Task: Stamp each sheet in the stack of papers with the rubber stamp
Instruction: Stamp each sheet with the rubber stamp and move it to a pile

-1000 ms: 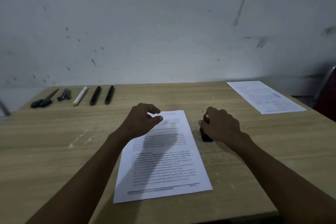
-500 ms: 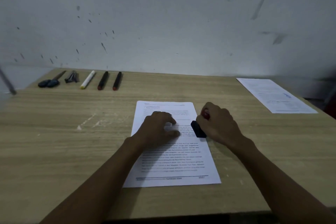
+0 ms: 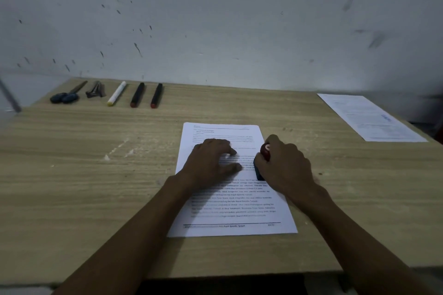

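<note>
Hiding the rubber stamp (image 3: pixel 260 167) — right hand (image 3: pixel 284 165) covers most.

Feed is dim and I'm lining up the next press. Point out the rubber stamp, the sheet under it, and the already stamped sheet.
rubber stamp (image 3: pixel 265 151): head view, on its red knob.
sheet under it (image 3: pixel 239 223): head view, bare lower margin.
stamped sheet (image 3: pixel 369 117): head view, its middle, far right.
</note>
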The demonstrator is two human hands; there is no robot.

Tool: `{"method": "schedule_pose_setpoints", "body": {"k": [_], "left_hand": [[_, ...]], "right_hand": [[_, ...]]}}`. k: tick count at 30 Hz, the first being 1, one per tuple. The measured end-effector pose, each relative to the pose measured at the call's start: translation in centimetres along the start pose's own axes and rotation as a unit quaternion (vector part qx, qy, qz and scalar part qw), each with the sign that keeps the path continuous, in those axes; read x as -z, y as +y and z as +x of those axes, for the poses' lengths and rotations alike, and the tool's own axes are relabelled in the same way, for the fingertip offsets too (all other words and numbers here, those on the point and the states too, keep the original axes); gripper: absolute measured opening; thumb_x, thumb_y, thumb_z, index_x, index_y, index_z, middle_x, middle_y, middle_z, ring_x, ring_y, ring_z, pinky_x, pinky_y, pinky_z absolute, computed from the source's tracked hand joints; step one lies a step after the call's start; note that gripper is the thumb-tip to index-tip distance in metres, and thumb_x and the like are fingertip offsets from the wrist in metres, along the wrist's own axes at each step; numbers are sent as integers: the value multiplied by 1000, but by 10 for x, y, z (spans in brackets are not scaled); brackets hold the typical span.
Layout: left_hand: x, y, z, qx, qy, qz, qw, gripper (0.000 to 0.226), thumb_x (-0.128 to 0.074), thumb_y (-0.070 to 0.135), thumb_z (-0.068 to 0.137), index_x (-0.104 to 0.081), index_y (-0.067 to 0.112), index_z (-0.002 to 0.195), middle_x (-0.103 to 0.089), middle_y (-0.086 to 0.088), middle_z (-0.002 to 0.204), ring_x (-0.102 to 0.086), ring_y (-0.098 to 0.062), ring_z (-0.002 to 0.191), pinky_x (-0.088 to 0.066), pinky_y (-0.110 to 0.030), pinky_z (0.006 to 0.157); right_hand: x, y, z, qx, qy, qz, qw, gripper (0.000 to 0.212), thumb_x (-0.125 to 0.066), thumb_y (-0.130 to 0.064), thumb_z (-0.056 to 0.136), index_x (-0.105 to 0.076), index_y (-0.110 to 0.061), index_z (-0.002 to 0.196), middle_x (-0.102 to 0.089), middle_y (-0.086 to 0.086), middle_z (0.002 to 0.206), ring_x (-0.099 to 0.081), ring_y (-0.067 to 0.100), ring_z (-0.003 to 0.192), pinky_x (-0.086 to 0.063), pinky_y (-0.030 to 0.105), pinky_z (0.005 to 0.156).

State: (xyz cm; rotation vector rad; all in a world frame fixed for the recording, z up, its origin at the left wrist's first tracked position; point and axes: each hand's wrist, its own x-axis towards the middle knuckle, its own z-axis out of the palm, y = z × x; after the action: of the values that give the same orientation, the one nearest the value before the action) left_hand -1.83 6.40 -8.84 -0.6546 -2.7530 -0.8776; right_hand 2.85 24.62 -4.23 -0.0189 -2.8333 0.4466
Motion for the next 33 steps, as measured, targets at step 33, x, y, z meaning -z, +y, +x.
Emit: {"method": "schedule_pose_setpoints", "body": {"k": [33], "left_hand": [[5,11,9,27,-15,1,1000,46,-62,49,87,-62,18,121,-55,-1,138,-45,-20,131,-35,-39,108]], "right_hand": [[20,21,1,-59,33,123,990,19,-55,-38,91,-52,-20,98,-60,3,87,-55,27,79,-42,34,68]]}}
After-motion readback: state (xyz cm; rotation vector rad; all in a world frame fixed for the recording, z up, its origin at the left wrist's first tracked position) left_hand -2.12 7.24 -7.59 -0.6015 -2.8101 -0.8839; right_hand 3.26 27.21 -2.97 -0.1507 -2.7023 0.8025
